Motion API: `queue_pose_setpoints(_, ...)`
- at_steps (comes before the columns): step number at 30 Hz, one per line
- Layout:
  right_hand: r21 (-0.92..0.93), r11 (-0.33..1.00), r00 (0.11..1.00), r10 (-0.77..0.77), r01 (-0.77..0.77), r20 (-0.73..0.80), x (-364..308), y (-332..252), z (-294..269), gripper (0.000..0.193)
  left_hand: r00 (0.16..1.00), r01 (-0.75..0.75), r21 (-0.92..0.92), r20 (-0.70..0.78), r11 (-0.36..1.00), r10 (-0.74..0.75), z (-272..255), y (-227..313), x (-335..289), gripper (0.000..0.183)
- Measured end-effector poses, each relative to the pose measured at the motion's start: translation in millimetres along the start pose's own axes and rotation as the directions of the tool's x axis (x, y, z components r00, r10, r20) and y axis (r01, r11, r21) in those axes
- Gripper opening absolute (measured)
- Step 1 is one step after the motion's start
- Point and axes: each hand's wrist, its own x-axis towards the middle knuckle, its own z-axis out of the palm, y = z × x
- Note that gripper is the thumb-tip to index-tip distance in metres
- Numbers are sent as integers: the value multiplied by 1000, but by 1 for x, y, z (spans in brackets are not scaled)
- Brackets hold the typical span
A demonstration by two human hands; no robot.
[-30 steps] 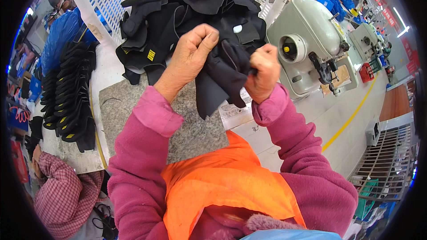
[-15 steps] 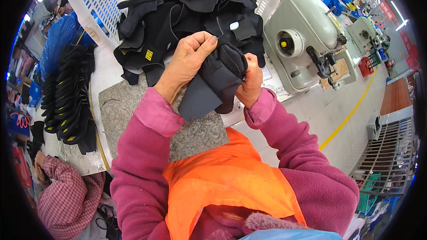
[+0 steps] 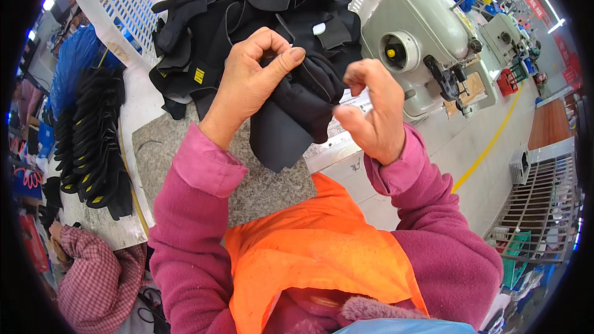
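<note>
A dark, soft sewn fabric piece (image 3: pixel 291 127), folded and gathered with stitched seams, hangs in front of the heap. My left hand (image 3: pixel 257 77) pinches its upper edge between thumb and fingers. Just right of the piece is my right hand (image 3: pixel 377 111), its thumb and forefinger apart and bent, with nothing seen between them; its other fingers are curled. Beneath the piece lies a speckled grey slab (image 3: pixel 185 154) at the table's near edge. Behind my hands rises a heap of similar black pieces (image 3: pixel 204 31), one bearing a yellow label.
A white perforated plastic basket (image 3: pixel 114 12) stands behind the heap. To the right is a grey-green sewing machine (image 3: pixel 414 31). A row of stacked black pieces (image 3: pixel 96 142) lies at left, and a person in a checked sleeve (image 3: pixel 102 278) sits lower left. A metal rack (image 3: pixel 538 204) stands at right.
My right hand has let go of the fabric piece and moved right, its thumb and forefinger parting. My left hand keeps its pinch and has shifted slightly up and left.
</note>
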Motion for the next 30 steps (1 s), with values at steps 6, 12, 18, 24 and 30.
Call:
queue_pose_setpoints(6, -245, 952, 982, -186, 184, 11, 9, 0, 18, 28, 942, -332, 256, 49, 908, 331, 2, 15, -3, 22)
queue_pose_setpoints(12, -32, 987, 985, -158, 156, -65, 4, 1, 31, 23, 964, -265, 165, 20, 950, 265, 3, 17, 2, 20)
queue_pose_setpoints(18, -19, 996, 996, -81, 82, 38, 16, 1, 22, 24, 980, 89, -6, 181, 996, -87, -12, 7, 11, 23)
queue_pose_setpoints(24, 80, 996, 999, -31, 28, 42, 14, 7, 30, 24, 917, 394, -588, 203, 707, -342, 6, -10, 4, 24)
queue_pose_setpoints(30, 56, 995, 994, -86, 83, 62, 17, 11, 27, 26, 960, 270, -346, 168, 899, -224, -3, -1, 7, 23)
